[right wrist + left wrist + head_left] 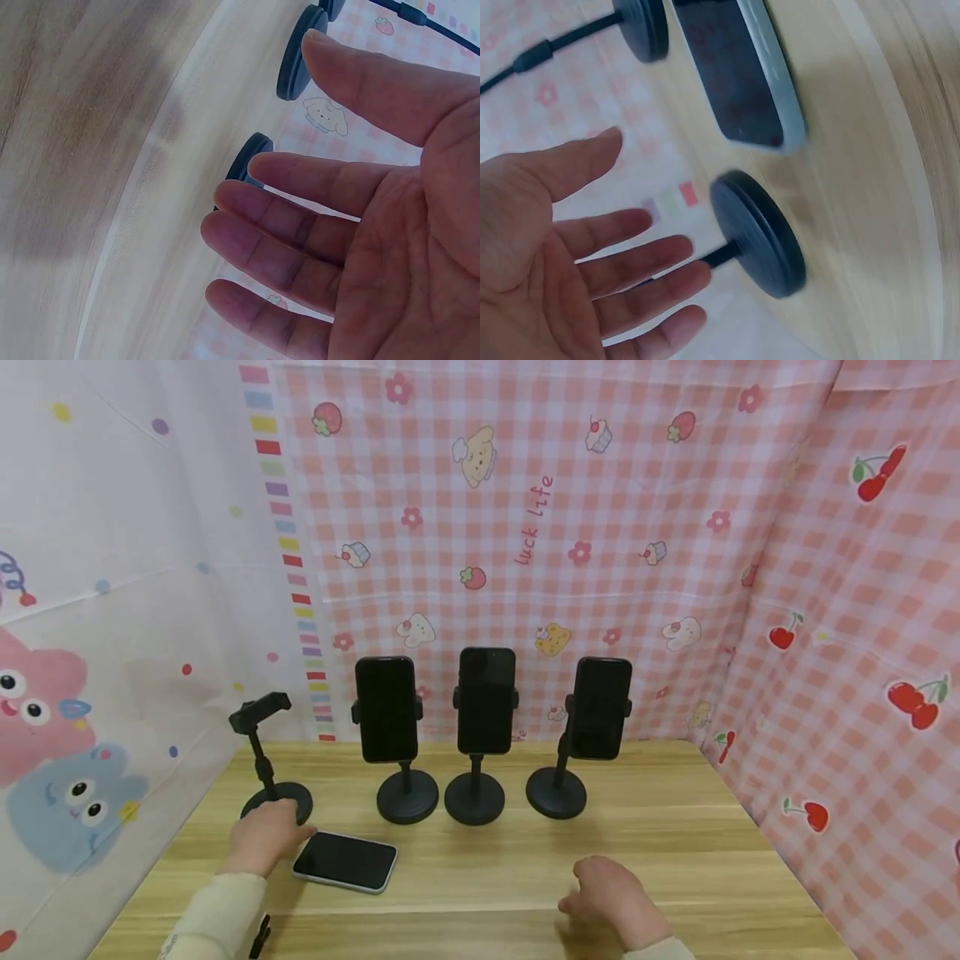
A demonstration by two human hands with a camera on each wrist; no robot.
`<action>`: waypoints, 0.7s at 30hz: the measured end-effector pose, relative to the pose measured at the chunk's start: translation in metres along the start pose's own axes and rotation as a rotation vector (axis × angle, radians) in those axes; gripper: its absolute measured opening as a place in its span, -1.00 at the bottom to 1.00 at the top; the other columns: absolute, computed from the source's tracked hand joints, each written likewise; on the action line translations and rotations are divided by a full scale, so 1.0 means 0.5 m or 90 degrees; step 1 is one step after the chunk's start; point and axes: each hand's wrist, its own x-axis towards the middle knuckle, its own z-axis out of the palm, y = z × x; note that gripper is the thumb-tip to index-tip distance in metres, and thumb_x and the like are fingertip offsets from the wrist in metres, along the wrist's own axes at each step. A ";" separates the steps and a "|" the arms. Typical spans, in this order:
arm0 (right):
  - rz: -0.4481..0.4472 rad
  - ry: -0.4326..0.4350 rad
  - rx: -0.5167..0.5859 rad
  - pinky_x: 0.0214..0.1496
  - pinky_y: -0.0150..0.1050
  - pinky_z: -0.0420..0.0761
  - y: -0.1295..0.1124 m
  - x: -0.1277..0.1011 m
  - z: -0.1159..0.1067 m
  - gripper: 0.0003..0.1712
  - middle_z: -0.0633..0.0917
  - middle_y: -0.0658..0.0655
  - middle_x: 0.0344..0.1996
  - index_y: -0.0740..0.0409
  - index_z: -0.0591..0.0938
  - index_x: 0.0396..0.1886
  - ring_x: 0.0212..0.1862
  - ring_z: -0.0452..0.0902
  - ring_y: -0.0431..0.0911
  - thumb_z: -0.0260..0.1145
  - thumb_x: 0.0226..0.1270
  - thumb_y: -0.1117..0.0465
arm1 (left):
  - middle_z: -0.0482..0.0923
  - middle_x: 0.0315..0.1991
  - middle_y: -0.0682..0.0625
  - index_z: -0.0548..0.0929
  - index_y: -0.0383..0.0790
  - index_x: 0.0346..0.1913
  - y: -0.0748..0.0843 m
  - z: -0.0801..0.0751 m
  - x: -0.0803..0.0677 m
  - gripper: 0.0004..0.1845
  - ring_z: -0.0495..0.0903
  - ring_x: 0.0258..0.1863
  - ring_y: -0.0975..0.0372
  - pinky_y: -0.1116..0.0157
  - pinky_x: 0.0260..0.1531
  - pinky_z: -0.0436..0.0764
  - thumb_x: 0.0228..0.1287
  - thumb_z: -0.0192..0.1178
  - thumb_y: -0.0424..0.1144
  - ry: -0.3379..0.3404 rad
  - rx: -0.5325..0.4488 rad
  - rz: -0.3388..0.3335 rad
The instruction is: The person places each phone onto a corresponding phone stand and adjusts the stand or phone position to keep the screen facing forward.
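Surface: wooden table [675, 852], closed in by pink checked cloth [525, 527] at the back and right and a white cartoon-print cloth [90, 610] on the left.
Right hand: right hand [611, 897] hovers low over the near table edge, palm down, fingers straight and slightly spread, holding nothing; well apart from any phone or stand.
Left hand: left hand [262, 839] is open with relaxed fingers, holding nothing; it sits just at the round base of the empty stand [268, 760], and whether it touches the base cannot be told.
Loose phone: dark-screened phone [346, 861] with a pale edge lies flat on the table, just right of the left hand.
Empty stand: black, its clamp tilted, nothing in it.
Far row: three black stands, each holding an upright dark phone: left phone [386, 708], middle phone [487, 700], right phone [600, 707].
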 end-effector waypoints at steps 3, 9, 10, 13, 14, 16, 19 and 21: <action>0.007 -0.009 0.002 0.06 0.12 0.52 0.000 0.001 -0.001 -0.51 0.69 0.27 -0.19 0.37 0.67 -0.17 -0.07 0.59 0.22 0.55 0.02 0.09 | 0.55 -0.03 -0.52 0.53 -0.56 0.11 -0.025 -0.006 0.013 -0.35 0.58 -0.11 -0.34 -0.24 -0.24 0.56 0.29 0.28 0.03 0.010 -0.008 -0.017; 0.018 -0.034 0.021 0.10 0.14 0.51 0.003 0.002 -0.005 -0.49 0.68 0.29 -0.15 0.40 0.65 -0.13 -0.04 0.58 0.23 0.54 0.04 0.10 | 0.58 -0.11 -0.50 0.56 -0.60 0.03 -0.058 -0.024 0.031 -0.35 0.61 -0.18 -0.29 -0.17 -0.29 0.59 0.32 0.23 0.06 -0.002 -0.022 -0.053; 0.020 -0.038 0.024 0.10 0.14 0.51 0.003 0.002 -0.005 -0.48 0.68 0.29 -0.15 0.41 0.65 -0.12 -0.03 0.58 0.23 0.54 0.04 0.10 | 0.58 -0.14 -0.49 0.56 -0.61 0.01 -0.062 -0.028 0.033 -0.36 0.62 -0.20 -0.27 -0.16 -0.31 0.59 0.33 0.22 0.06 0.001 -0.025 -0.052; 0.022 -0.043 0.029 0.12 0.14 0.50 0.004 0.002 -0.004 -0.47 0.68 0.30 -0.13 0.43 0.65 -0.10 -0.02 0.58 0.23 0.54 0.05 0.11 | 0.60 -0.21 -0.44 0.56 -0.60 -0.05 -0.074 -0.036 0.041 -0.39 0.63 -0.28 -0.19 -0.10 -0.38 0.58 0.38 0.18 0.05 0.020 -0.035 -0.047; 0.021 -0.041 0.030 0.12 0.14 0.50 0.005 0.001 -0.003 -0.47 0.68 0.30 -0.14 0.43 0.65 -0.10 -0.02 0.58 0.23 0.54 0.05 0.11 | 0.60 -0.22 -0.42 0.56 -0.59 -0.07 -0.077 -0.038 0.044 -0.40 0.63 -0.30 -0.17 -0.08 -0.39 0.58 0.39 0.16 0.05 0.028 -0.037 -0.047; 0.019 -0.034 0.028 0.11 0.14 0.50 0.007 0.000 -0.002 -0.47 0.68 0.30 -0.15 0.43 0.65 -0.12 -0.03 0.58 0.23 0.54 0.03 0.11 | 0.60 -0.25 -0.40 0.55 -0.59 -0.10 -0.083 -0.043 0.051 -0.41 0.63 -0.32 -0.18 -0.07 -0.41 0.58 0.42 0.14 0.04 0.047 -0.039 -0.047; 0.013 -0.023 0.024 0.09 0.14 0.51 0.009 -0.001 0.001 -0.48 0.68 0.30 -0.17 0.42 0.66 -0.14 -0.05 0.59 0.24 0.55 0.01 0.11 | 0.61 -0.24 -0.42 0.55 -0.60 -0.10 -0.091 -0.047 0.062 -0.41 0.63 -0.32 -0.23 -0.10 -0.41 0.58 0.43 0.11 0.04 0.075 -0.053 -0.051; 0.013 -0.023 0.026 0.09 0.14 0.51 0.010 -0.001 0.002 -0.48 0.68 0.30 -0.17 0.42 0.66 -0.14 -0.05 0.59 0.24 0.55 0.01 0.11 | 0.59 -0.22 -0.45 0.53 -0.61 -0.06 -0.095 -0.050 0.069 -0.38 0.61 -0.30 -0.27 -0.14 -0.37 0.58 0.43 0.09 0.06 0.087 -0.066 -0.062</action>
